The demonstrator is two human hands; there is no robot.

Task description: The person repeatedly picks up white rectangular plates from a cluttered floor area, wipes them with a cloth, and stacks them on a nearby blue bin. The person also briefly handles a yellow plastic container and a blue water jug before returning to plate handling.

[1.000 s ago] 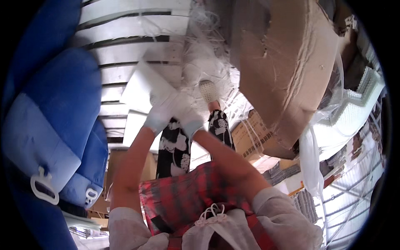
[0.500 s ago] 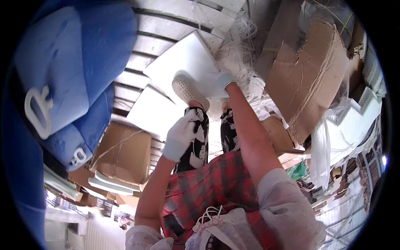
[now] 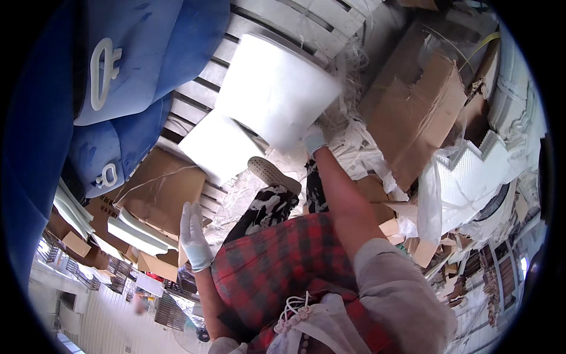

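Observation:
A large white sheet [image 3: 274, 85], slightly blurred, is raised at an angle above the slatted pallet. My gloved right hand [image 3: 313, 137] grips its near right corner, the fingers partly lost against the white. A second white sheet [image 3: 217, 144] lies flat on the slats to the left, partly overlapped by the raised one. My gloved left hand [image 3: 193, 233] is held out at the left with straight fingers and nothing in it, beside a brown cardboard box [image 3: 162, 183]. One of my shoes [image 3: 272, 175] shows below the sheets.
Blue plastic containers [image 3: 132, 53] with white handles stand at the left. On the right are torn cardboard [image 3: 415, 118], white bubble-textured sheeting [image 3: 471, 183] and clear plastic film. Tangled white strips [image 3: 348, 144] litter the floor near my right hand. Slats of the pallet [image 3: 197, 91] show between.
The larger white sheet has risen off the pallet in my right hand and tilted. My left hand has moved left, away from my knee, its fingers now straight. The view has shifted.

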